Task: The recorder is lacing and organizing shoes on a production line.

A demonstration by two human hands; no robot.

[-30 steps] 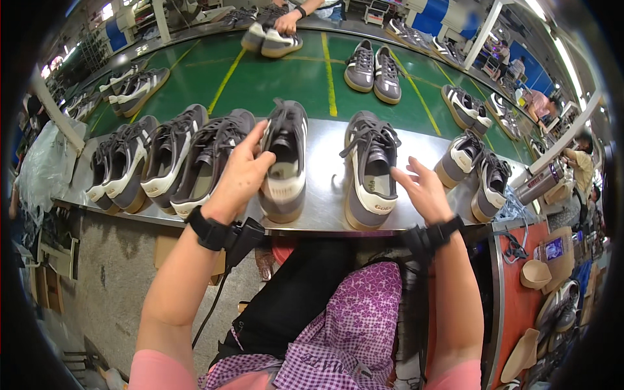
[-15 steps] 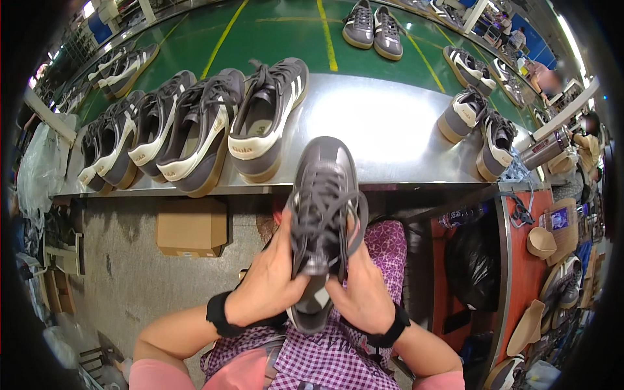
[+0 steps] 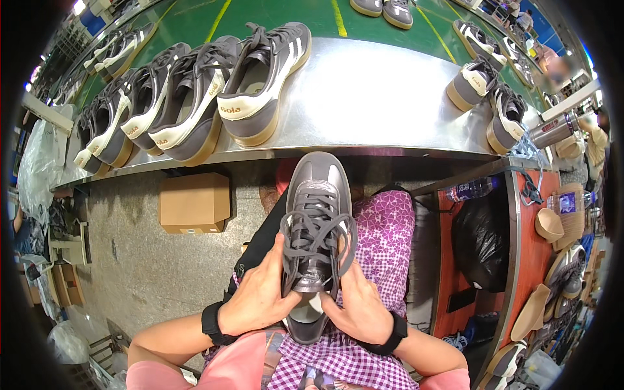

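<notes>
A dark grey sneaker [image 3: 316,188] with tied grey laces is held over my lap, its toe pointing away from me. My left hand [image 3: 257,296] wraps its left side, the thumb at the collar opening. On the other side my right hand [image 3: 361,302] grips the shoe in the same way, its thumb also at the opening. A pale insole shows inside, behind the tongue. Both hands are closed on the shoe, and some fingertips are hidden by its sides and laces.
Ahead is a metal-edged bench [image 3: 364,97] beside a green belt [image 3: 279,16]. Several matching sneakers [image 3: 250,123] line its left, with two more [image 3: 506,117] at the right end. A cardboard box [image 3: 194,201] sits on the floor; a red shelf [image 3: 539,185] stands to my right.
The sneaker has come slightly lower and closer to my body, with both hands still around it. The bench and its shoes sit higher in view.
</notes>
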